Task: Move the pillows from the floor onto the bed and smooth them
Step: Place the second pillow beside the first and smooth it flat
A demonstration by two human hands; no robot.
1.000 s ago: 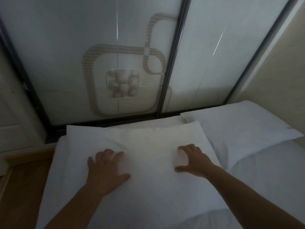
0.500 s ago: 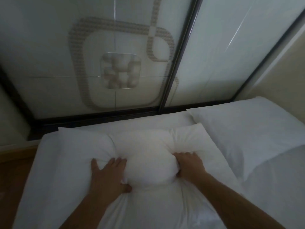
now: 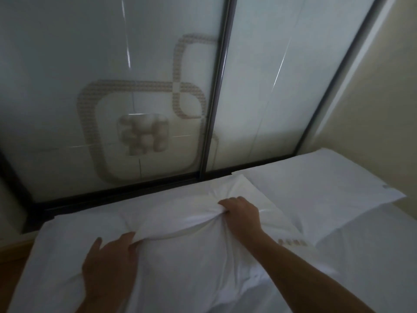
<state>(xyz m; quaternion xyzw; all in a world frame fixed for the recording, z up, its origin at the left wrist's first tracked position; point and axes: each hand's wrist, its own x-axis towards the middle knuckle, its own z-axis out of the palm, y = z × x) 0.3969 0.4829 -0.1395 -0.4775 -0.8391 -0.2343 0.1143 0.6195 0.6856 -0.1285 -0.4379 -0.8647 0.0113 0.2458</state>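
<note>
A white pillow (image 3: 180,222) lies on the bed (image 3: 372,256) at its left head end, bunched up in the middle. My left hand (image 3: 110,263) rests on its near left part, with the fingers curled into a raised fold of the case. My right hand (image 3: 241,213) is clenched on a gathered fold near the pillow's right side. A second white pillow (image 3: 316,188) lies flat to the right, at the head of the bed beside the wall.
Frosted sliding doors (image 3: 135,86) with a beige loop pattern rise directly behind the bed's head, on a dark bottom rail (image 3: 112,195). A beige wall (image 3: 388,109) stands on the right. Wooden floor (image 3: 13,256) shows at the lower left.
The pillow lay flat under my open palms a second ago. Both hands have since squeezed inward and gathered the case into folds; the right hand has moved farther up the pillow.
</note>
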